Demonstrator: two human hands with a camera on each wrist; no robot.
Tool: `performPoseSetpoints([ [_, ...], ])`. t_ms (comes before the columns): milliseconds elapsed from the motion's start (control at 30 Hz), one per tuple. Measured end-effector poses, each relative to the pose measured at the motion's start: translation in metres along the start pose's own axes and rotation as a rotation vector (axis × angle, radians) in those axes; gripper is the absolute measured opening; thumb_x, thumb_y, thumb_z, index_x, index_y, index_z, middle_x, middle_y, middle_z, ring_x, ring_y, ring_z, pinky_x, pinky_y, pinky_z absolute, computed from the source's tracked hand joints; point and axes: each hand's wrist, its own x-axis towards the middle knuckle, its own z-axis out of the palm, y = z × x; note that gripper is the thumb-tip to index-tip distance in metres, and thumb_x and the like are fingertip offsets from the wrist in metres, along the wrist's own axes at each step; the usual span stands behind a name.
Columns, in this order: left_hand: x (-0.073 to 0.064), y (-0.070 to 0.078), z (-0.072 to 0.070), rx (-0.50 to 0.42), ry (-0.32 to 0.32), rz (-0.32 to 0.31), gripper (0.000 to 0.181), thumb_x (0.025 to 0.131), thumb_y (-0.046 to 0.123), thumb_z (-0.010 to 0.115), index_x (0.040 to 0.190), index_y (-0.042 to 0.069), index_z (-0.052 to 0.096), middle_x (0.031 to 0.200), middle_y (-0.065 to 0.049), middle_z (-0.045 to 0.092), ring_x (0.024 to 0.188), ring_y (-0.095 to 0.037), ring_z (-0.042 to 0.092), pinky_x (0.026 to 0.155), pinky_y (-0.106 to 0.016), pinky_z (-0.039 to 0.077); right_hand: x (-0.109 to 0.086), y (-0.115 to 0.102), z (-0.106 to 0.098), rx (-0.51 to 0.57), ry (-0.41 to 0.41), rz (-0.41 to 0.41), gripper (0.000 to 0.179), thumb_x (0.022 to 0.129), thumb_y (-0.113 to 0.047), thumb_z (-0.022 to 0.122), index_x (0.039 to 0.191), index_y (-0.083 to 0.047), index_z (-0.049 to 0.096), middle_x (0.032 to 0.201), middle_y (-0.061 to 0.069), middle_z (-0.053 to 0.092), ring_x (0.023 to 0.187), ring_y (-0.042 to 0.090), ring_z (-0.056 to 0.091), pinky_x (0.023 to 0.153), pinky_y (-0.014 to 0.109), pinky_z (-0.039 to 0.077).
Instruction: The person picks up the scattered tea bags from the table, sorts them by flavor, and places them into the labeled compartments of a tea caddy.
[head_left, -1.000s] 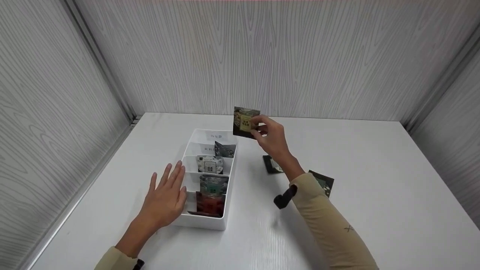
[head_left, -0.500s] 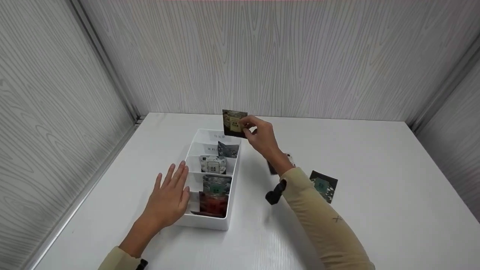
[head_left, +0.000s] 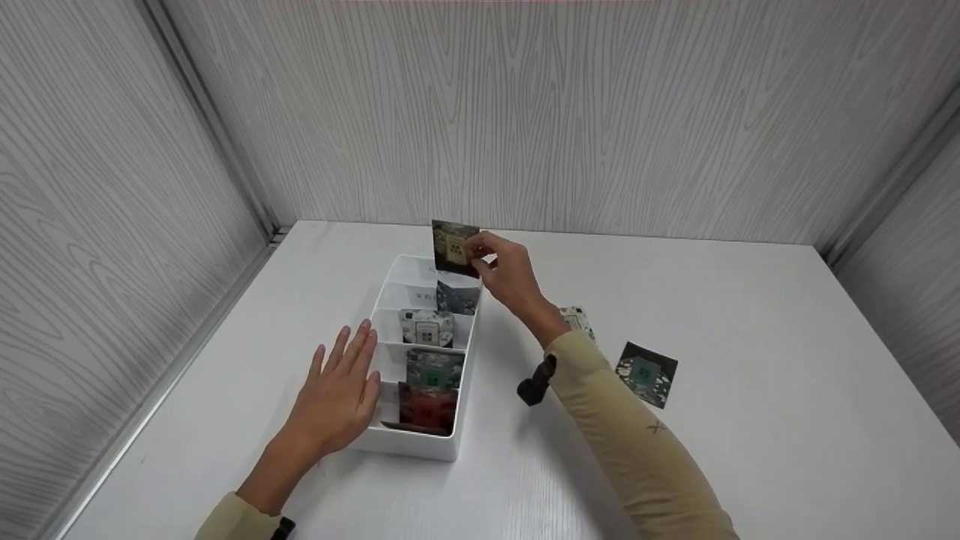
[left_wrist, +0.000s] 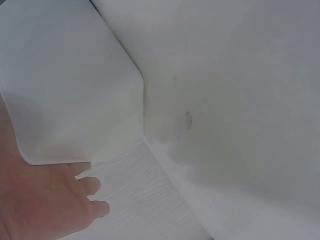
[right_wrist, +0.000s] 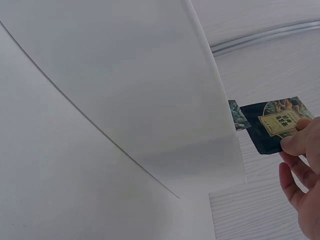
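Note:
Between thumb and fingers my right hand (head_left: 509, 271) pinches a dark sachet with a yellow label (head_left: 453, 249). In the head view that sachet overlaps the back compartment of the white divided box (head_left: 405, 444). The right wrist view shows the pinched sachet (right_wrist: 275, 123) beyond the box's long side wall (right_wrist: 165, 100). My left hand (head_left: 330, 401) lies with straight fingers along the box's left side. Standing in the other compartments are a grey sachet (head_left: 458, 298), a white floral sachet (head_left: 427, 328), a green-labelled sachet (head_left: 435, 369) and a red sachet (head_left: 427, 407).
Right of the box, a dark sachet with a green label (head_left: 646, 374) lies flat on the white table (head_left: 772, 360). A white floral sachet (head_left: 577, 321) lies partly hidden under my right forearm. A wood-grained panel (head_left: 570, 112) rises behind the table.
My right hand has moved left and slightly down with the yellow-labelled sachet, from beside the box to over its back end. The left hand has stayed at the box's side.

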Motion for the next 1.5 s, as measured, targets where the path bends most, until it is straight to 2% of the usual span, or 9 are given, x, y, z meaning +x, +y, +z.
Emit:
performPoseSetpoints([
  [167,-0.001,0.002,0.000,-0.003,0.000,-0.006,0.062,0.107,0.028,0.042,0.160,-0.002,0.029,0.168,-0.015,0.024,0.155,-0.040,0.017,0.121,-0.063,0.013,-0.005,0.004,0.003,0.013,-0.092,0.048,0.033,0.096,0.006,0.067,0.126,-0.007,0.068,0.128,0.009,0.067,0.117,0.026,0.065,0.088,0.037,0.058],
  [467,-0.001,0.001,0.000,-0.026,-0.016,-0.009,0.061,0.108,0.027,0.040,0.160,-0.002,0.027,0.169,-0.016,0.021,0.155,-0.041,0.016,0.121,-0.065,0.011,-0.010,0.001,-0.004,0.040,-0.114,0.060,0.028,0.098,-0.003,0.067,0.126,-0.009,0.068,0.127,0.007,0.067,0.113,0.024,0.066,0.085,0.034,0.058],
  [733,0.001,-0.001,0.001,-0.026,-0.027,-0.020,0.062,0.108,0.027,0.041,0.161,-0.001,0.025,0.169,-0.015,0.020,0.155,-0.040,0.015,0.122,-0.063,0.011,-0.024,0.006,-0.023,0.037,-0.127,0.058,0.027,0.100,-0.008,0.067,0.128,-0.010,0.067,0.128,0.008,0.066,0.114,0.027,0.066,0.085,0.036,0.057],
  [933,0.000,-0.001,0.002,-0.027,-0.039,-0.031,0.063,0.108,0.030,0.038,0.161,0.000,0.025,0.170,-0.014,0.019,0.156,-0.039,0.013,0.122,-0.063,0.010,-0.040,0.010,-0.038,0.065,-0.137,0.094,0.029,0.101,-0.011,0.067,0.130,-0.010,0.065,0.130,0.011,0.065,0.114,0.023,0.066,0.087,0.040,0.057],
  [1167,0.000,0.000,-0.001,-0.039,-0.023,-0.026,0.061,0.108,0.027,0.040,0.161,-0.001,0.026,0.169,-0.015,0.021,0.155,-0.041,0.015,0.121,-0.065,0.012,-0.051,0.011,-0.057,0.054,-0.145,0.114,0.031,0.101,-0.015,0.067,0.131,-0.012,0.065,0.129,0.004,0.066,0.114,0.018,0.065,0.088,0.040,0.057],
  [1500,0.000,0.000,0.000,-0.015,-0.019,-0.019,0.061,0.108,0.028,0.040,0.161,0.000,0.027,0.169,-0.014,0.021,0.155,-0.040,0.015,0.121,-0.065,0.013,-0.067,0.017,-0.082,0.034,-0.145,0.098,0.032,0.101,-0.011,0.067,0.132,-0.006,0.064,0.128,0.006,0.067,0.115,0.024,0.065,0.087,0.046,0.056],
])
